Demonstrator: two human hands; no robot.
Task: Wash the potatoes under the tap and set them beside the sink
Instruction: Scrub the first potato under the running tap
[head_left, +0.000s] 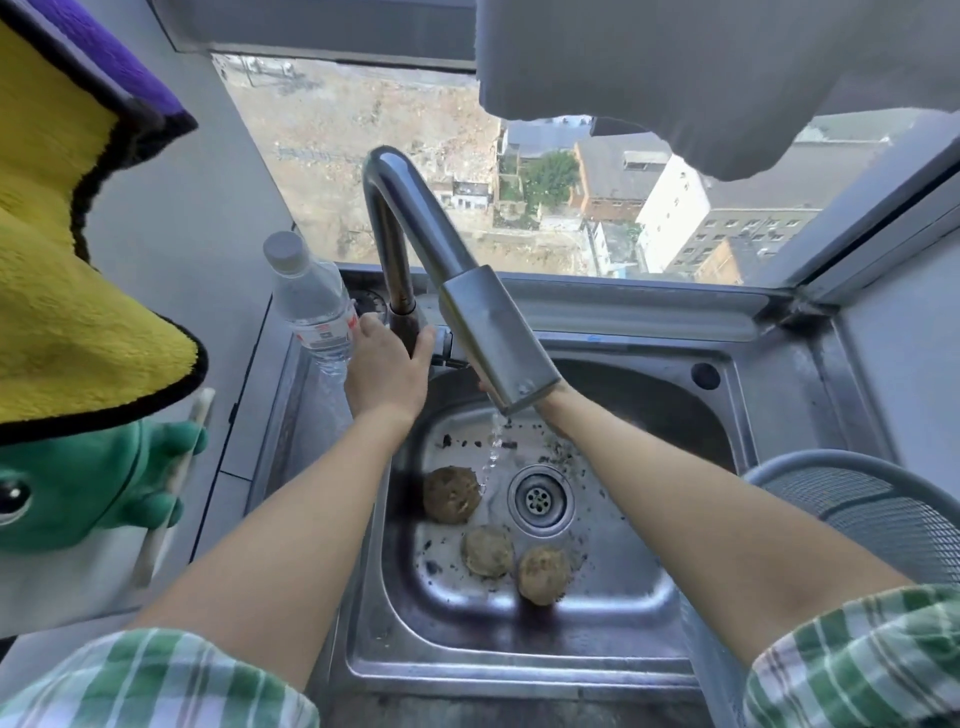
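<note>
**Q:** What are my hands doing at this moment?

**A:** My left hand (387, 371) is wrapped around the base of the tap (467, 291), its grip closed on the metal stem. My right hand (540, 410) reaches in under the spout, which hides it almost entirely, so I cannot tell whether that grip is open or closed.

**Q:** Where are the potatoes?

**A:** All three lie on the floor of the sink (769, 415), unheld. The largest potato (451, 493) sits left of the drain (540, 500). The middle potato (487, 551) and the third potato (543, 574) lie just beside each other nearer me. A thin stream of water (492, 452) falls between the largest one and the drain, touching no potato squarely. They look muddy, so I judge the washing is barely begun.

**Q:** What might go wrong?

**A:** Bits of dirt are scattered across the basin. More scrubbing could carry them into the drain and slow it. My left arm is close to a plastic bottle (311, 306) at the sink's left edge, and a careless pull could tip it. Wet potatoes could slip from my fingers.

**Q:** Any containers nearby?

**A:** A mesh basket (883, 519) stands at the right, its contents out of view. The bottle looks nearly empty.
</note>
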